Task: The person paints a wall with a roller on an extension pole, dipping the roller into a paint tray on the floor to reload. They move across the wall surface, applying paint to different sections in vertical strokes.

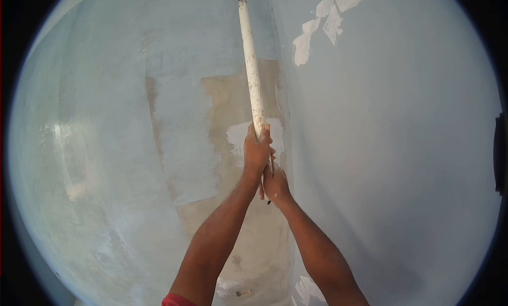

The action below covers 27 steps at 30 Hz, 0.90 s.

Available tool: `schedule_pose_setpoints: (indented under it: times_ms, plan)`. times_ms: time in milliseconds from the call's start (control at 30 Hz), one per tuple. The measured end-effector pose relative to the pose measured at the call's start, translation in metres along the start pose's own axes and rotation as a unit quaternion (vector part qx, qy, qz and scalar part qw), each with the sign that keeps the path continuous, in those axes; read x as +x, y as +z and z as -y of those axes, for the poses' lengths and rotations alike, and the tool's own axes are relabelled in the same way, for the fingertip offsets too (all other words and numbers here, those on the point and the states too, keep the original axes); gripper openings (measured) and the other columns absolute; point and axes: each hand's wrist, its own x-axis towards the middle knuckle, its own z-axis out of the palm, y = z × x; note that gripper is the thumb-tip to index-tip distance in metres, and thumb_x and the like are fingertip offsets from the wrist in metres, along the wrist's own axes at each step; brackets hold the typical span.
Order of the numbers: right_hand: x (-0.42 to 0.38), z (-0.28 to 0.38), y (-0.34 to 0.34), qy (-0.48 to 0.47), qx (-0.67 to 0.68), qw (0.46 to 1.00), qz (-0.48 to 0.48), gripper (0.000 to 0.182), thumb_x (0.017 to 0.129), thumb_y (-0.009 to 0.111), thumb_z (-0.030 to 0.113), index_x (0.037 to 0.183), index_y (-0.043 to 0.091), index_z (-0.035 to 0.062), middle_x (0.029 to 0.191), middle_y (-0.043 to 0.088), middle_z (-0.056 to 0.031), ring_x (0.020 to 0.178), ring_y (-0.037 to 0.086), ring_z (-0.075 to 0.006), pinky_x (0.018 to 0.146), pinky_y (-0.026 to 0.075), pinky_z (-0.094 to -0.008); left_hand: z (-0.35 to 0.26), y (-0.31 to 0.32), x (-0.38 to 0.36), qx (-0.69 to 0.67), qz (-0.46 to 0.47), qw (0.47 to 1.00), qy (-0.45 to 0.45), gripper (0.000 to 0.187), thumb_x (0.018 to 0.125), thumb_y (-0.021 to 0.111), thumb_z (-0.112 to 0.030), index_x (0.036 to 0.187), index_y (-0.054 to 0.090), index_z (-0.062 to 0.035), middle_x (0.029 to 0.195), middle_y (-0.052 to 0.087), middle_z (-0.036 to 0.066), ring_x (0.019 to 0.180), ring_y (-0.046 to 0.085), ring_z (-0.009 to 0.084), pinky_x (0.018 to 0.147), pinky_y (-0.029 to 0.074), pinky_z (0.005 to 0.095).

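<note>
Both my hands grip a long white pole, spattered with paint, that rises toward the top of the view. My left hand is wrapped around it higher up. Just below, my right hand closes on the pole's lower end, where a dark tip shows. The pole's top end leaves the view, so whatever is fitted there is hidden. The pole runs along the corner where two pale blue walls meet.
The left wall is pale blue with a bare brownish patch and a small white patch near my hands. The right wall has peeling white paint flakes near the top. A dark object sits at the right edge.
</note>
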Motion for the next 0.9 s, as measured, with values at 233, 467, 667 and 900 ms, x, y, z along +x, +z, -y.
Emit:
schedule_pose_setpoints:
  times_ms: [233, 467, 667, 900]
  plan:
    - [-0.037, -0.005, 0.007, 0.056, -0.008, 0.998, -0.001, 0.038, 0.102, 0.033, 0.024, 0.120, 0.042, -0.0082, 0.055, 0.052, -0.0068, 0.038, 0.051, -0.0163, 0.036, 0.043, -0.0308, -0.006, -0.008, -0.037, 0.006, -0.004, 0.999, -0.046, 0.032, 0.099, 0.054, -0.028, 0.117, 0.047, -0.0026, 0.072, 0.051, 0.004, 0.048, 0.050, 0.0103, 0.040, 0.045, 0.0265]
    - [-0.057, -0.035, 0.011, 0.065, -0.031, 0.997, -0.003, 0.037, 0.101, 0.030, 0.020, 0.119, 0.044, -0.0099, 0.057, 0.053, -0.0080, 0.040, 0.053, -0.0160, 0.038, 0.044, -0.0297, 0.037, -0.016, -0.058, 0.007, -0.002, 0.996, -0.089, 0.041, 0.098, 0.056, -0.028, 0.130, 0.043, -0.0050, 0.074, 0.052, 0.004, 0.050, 0.051, 0.0096, 0.042, 0.045, 0.0260]
    - [-0.117, -0.118, 0.010, 0.087, -0.023, 0.995, 0.032, 0.064, 0.098, 0.037, 0.025, 0.151, 0.013, -0.0010, 0.059, 0.055, -0.0057, 0.045, 0.055, -0.0134, 0.043, 0.048, -0.0289, 0.105, -0.027, -0.128, 0.014, -0.001, 0.996, -0.083, 0.047, 0.098, 0.056, -0.029, 0.135, 0.040, -0.0052, 0.076, 0.053, 0.003, 0.054, 0.052, 0.0096, 0.047, 0.046, 0.0263]
    - [-0.188, -0.209, 0.009, 0.098, -0.028, 0.994, 0.029, 0.066, 0.098, 0.040, 0.027, 0.151, 0.013, -0.0009, 0.061, 0.058, -0.0072, 0.046, 0.056, -0.0141, 0.045, 0.048, -0.0296, 0.177, -0.033, -0.207, 0.006, -0.006, 0.996, -0.084, 0.049, 0.098, 0.056, -0.028, 0.137, 0.038, -0.0050, 0.076, 0.053, 0.003, 0.055, 0.053, 0.0097, 0.049, 0.047, 0.0260]
